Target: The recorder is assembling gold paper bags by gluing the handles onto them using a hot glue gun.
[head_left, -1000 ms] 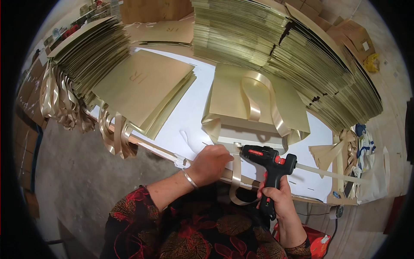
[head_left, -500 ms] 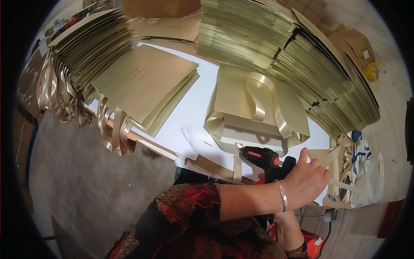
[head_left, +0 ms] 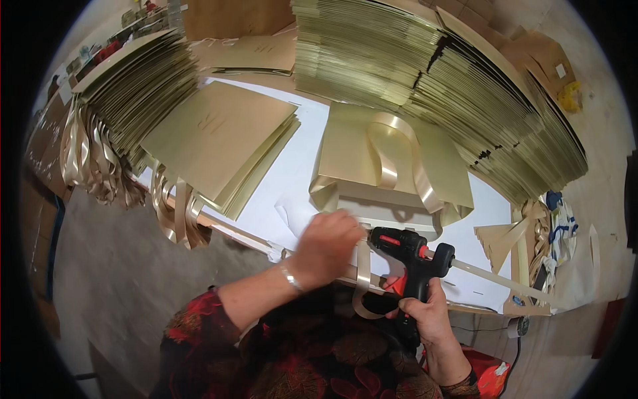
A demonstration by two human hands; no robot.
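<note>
Landmark: I take the black glue gun [head_left: 413, 256] as my reference; it stands at the near edge of the white table [head_left: 292, 179].
Right hand: my right hand [head_left: 425, 318] sits just below the gun, fingers wrapped tight round its grip, nozzle pointing left.
Left hand: my left hand [head_left: 327, 246] lies just left of the nozzle, fingers curled down; whether they pinch anything I cannot tell, as the hand is blurred.
Ribbon strip: a gold ribbon strip [head_left: 363, 282] hangs over the table edge between my two hands, just below-left of the nozzle, looping under the edge.
Gold bag: a folded gold paper bag [head_left: 345, 156] with a ribbon handle [head_left: 392, 156] lies flat just beyond the gun, its near flap close to my left fingers.
Flat stack: a low pile of gold sheets [head_left: 216, 136] lies well left of the gun.
Tall stacks: fanned gold stacks [head_left: 425, 60] close the far side, beyond the bag.
Open room: bare white table shows left of the gun, between bag and flat stack.
Edges: loose ribbon bunches [head_left: 176, 213] drape off the table edge, far left of the gun.
</note>
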